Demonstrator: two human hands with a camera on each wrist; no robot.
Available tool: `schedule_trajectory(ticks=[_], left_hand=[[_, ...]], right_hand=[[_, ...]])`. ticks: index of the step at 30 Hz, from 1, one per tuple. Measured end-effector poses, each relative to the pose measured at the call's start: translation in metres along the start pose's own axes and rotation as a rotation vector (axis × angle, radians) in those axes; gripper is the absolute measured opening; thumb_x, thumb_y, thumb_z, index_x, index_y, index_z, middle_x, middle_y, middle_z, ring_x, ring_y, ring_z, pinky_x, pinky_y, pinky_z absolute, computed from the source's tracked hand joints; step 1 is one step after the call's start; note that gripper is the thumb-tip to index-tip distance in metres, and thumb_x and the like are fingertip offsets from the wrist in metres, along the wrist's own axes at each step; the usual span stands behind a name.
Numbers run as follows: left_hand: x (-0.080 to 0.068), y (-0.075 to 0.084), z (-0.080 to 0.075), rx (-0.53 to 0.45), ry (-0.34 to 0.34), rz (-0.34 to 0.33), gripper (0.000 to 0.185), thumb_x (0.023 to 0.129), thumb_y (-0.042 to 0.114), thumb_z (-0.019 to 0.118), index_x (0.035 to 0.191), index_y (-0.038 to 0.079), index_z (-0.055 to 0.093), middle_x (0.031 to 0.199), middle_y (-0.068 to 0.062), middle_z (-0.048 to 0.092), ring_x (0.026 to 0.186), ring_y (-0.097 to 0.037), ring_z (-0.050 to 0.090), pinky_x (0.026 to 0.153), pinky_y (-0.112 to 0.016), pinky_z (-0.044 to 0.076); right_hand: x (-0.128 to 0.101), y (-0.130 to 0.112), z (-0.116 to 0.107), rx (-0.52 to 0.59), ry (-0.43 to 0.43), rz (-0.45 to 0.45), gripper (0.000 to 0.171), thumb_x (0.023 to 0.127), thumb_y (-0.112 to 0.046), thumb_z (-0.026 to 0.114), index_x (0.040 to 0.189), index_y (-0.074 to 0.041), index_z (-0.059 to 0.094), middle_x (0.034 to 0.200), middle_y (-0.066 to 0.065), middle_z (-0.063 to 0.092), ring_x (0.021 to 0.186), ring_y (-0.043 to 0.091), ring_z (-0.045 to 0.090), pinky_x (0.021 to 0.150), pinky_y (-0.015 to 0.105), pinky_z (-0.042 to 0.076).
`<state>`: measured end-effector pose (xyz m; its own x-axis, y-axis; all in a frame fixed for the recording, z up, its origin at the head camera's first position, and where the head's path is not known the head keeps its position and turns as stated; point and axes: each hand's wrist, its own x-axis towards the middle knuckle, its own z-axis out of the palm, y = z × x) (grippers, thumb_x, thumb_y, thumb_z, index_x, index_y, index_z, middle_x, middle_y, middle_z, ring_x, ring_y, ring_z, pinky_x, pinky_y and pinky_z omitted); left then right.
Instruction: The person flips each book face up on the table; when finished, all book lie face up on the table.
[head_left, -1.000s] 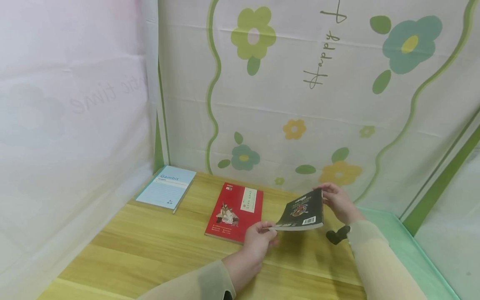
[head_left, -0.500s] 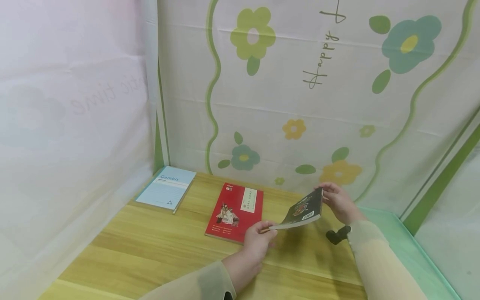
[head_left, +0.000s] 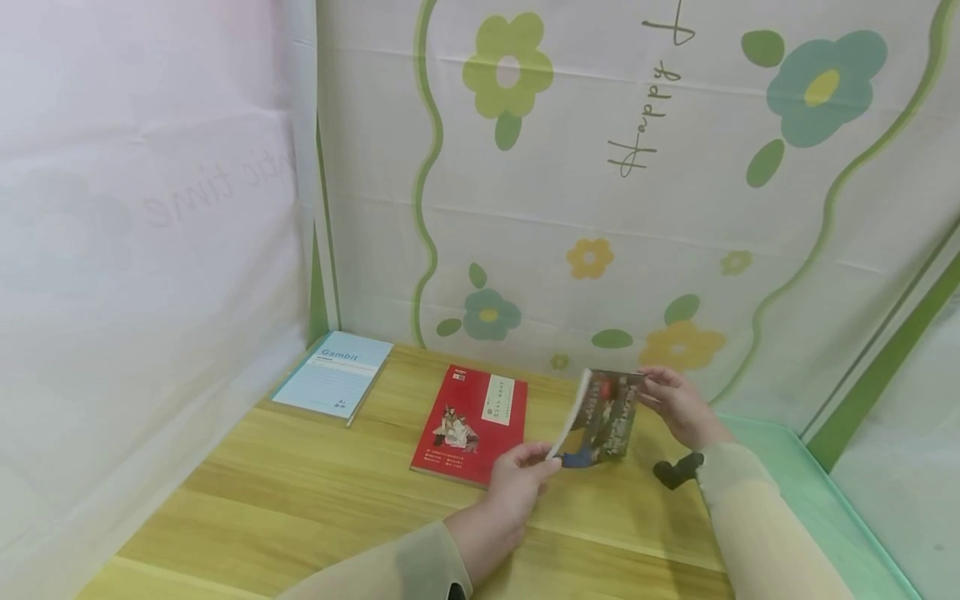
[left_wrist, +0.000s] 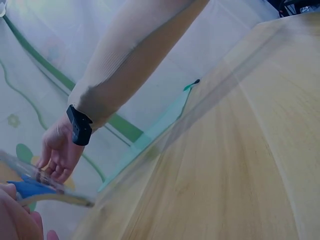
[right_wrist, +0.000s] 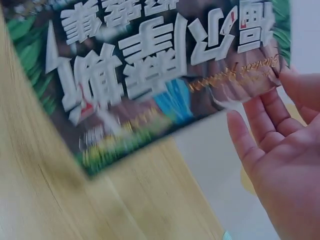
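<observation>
Head view: book [head_left: 604, 414] held above table [head_left: 315, 492], tilted on edge, right of red book [head_left: 471, 423]. Left hand [head_left: 517, 490] pinching lower corner; right hand [head_left: 678, 404] gripping far edge. Blue notebook [head_left: 334, 376] at back left.

Left wrist view: right hand [left_wrist: 59, 152] fingers under book [left_wrist: 35, 187] edge.

Right wrist view: right hand [right_wrist: 282, 150] fingers nearly straight, tips on cover [right_wrist: 150, 65] edge

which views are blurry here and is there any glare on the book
Head view: evenly lit and sharp, only the book slightly smeared between the left hand and right hand. Right wrist view: the cover is motion-blurred, its lower edge worst. Left wrist view: soft and hazy, book edge blurred. No clear glare anywhere.
</observation>
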<state>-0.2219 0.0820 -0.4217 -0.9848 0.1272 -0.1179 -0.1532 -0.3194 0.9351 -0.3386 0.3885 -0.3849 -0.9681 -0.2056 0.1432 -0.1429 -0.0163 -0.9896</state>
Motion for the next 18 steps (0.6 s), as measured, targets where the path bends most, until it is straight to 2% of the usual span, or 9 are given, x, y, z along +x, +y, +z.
schedule_trajectory(ticks=[3,6,14,16,18], left_hand=[[-0.0005,-0.0011,0.0,0.006,-0.014,-0.006,0.022,0.086,0.011,0.075,0.107,0.004,0.071,0.1,-0.002,0.067,0.092,-0.017,0.062,0.09,-0.045,0.052],[-0.0003,-0.0041,-0.0001,0.013,-0.023,-0.015,0.022,0.085,0.01,0.076,0.106,0.004,0.071,0.098,-0.002,0.067,0.089,-0.017,0.063,0.09,-0.044,0.052],[-0.0004,-0.0084,-0.0005,0.026,-0.048,-0.015,0.019,0.085,0.008,0.075,0.103,0.004,0.071,0.093,-0.002,0.067,0.087,-0.019,0.065,0.086,-0.043,0.053],[-0.0004,-0.0078,-0.0003,0.029,-0.05,-0.009,0.02,0.084,0.008,0.075,0.103,0.004,0.07,0.092,-0.002,0.067,0.087,-0.019,0.065,0.085,-0.042,0.054],[-0.0005,-0.0074,-0.0002,0.027,-0.054,0.0,0.021,0.084,0.007,0.075,0.104,0.002,0.07,0.091,-0.002,0.067,0.086,-0.02,0.066,0.084,-0.042,0.054]], right_hand=[[-0.0005,0.0016,-0.0011,-0.036,0.001,0.019,0.015,0.105,-0.006,0.045,0.114,-0.009,0.056,0.085,-0.003,0.061,0.074,0.011,0.06,0.071,0.026,0.053],[-0.0005,0.0027,-0.0022,-0.058,0.002,0.042,0.013,0.106,-0.007,0.043,0.115,-0.008,0.053,0.075,0.0,0.06,0.061,0.013,0.056,0.056,0.025,0.05],[0.001,0.0039,-0.0034,-0.11,0.011,0.058,0.012,0.106,-0.008,0.045,0.116,-0.003,0.048,0.076,0.002,0.061,0.059,0.016,0.057,0.06,0.029,0.052],[0.0023,0.0041,-0.0038,-0.158,0.043,0.067,0.015,0.105,-0.009,0.047,0.117,-0.001,0.048,0.079,0.001,0.062,0.064,0.014,0.058,0.065,0.029,0.052],[0.0033,0.0035,-0.0039,-0.234,0.079,0.086,0.02,0.104,-0.011,0.05,0.12,0.001,0.049,0.089,-0.002,0.062,0.076,0.011,0.059,0.076,0.031,0.05]])
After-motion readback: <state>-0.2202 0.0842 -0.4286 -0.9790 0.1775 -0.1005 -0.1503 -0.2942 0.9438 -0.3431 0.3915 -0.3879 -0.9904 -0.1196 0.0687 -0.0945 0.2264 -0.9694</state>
